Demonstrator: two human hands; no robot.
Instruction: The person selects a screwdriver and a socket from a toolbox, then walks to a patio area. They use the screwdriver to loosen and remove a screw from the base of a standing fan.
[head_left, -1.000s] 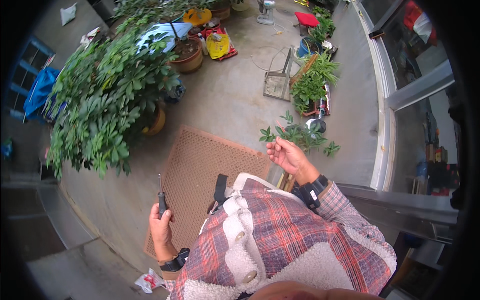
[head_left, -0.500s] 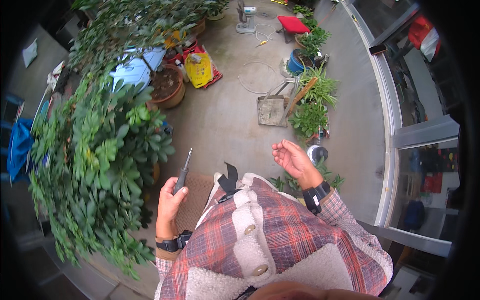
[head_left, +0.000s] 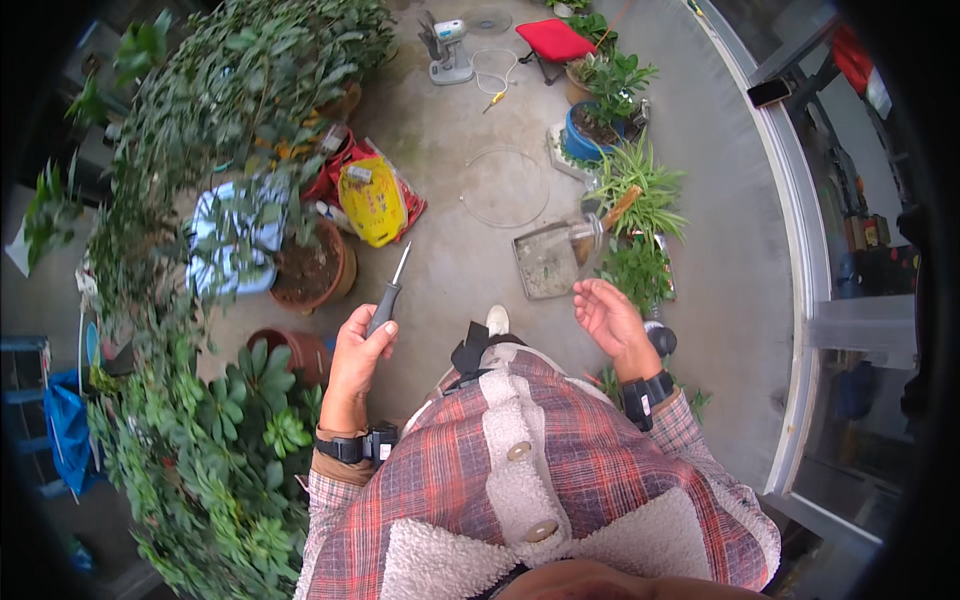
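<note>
"How would the screwdriver (head_left: 391, 288) handle?"
"Probably light and stiff; the grey handle (head_left: 384, 308) should grip best, the slim shaft (head_left: 403, 263) worse."
"Where is it?"
"In the left hand (head_left: 358, 350), wrapped round that handle, shaft pointing forward."
"And the right hand (head_left: 613, 318)?"
"Loosely half-curled, nothing visible in it."

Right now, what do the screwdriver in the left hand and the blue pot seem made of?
Screwdriver, in the left hand: shiny, slim, silvery shaft, likely steel; dull dark-grey handle, probably plastic or rubber, since it shows little gleam.
Blue pot: smooth, evenly coloured wall, perhaps plastic, though glazed ceramic is possible.
</note>
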